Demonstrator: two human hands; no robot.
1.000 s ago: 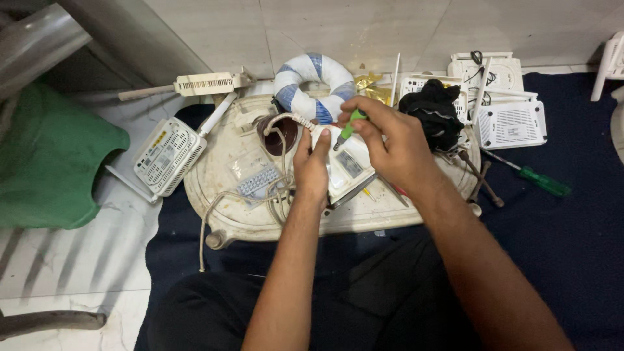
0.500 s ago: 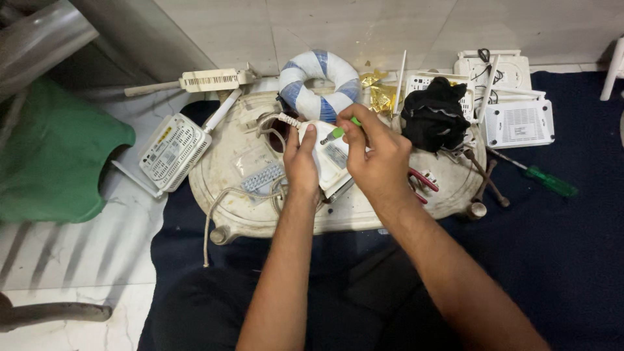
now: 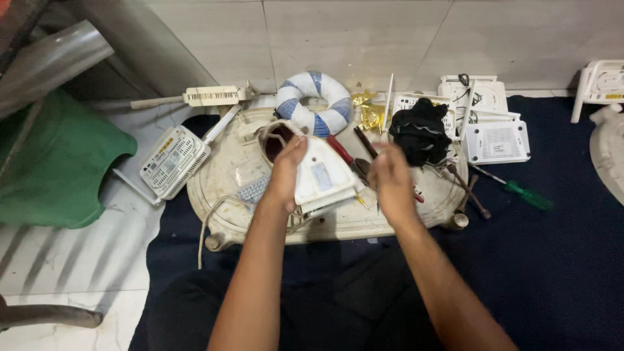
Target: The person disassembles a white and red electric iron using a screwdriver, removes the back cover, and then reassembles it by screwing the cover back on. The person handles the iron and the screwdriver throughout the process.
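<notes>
while left hand grips – smooth white casing

Round cream surface on dark blue mat over tiled floor. On the surface: blue-and-white coiled ring, red-handled tool, black bundle, possibly cloth. On the mat: green screwdriver, white routers.

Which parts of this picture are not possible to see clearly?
- Right hand, head view: motion-blurred; whether it holds anything is unclear.
- White device: its underside faces away, its left edge is covered by the left hand.
- White stand: cut by the right edge.
</notes>
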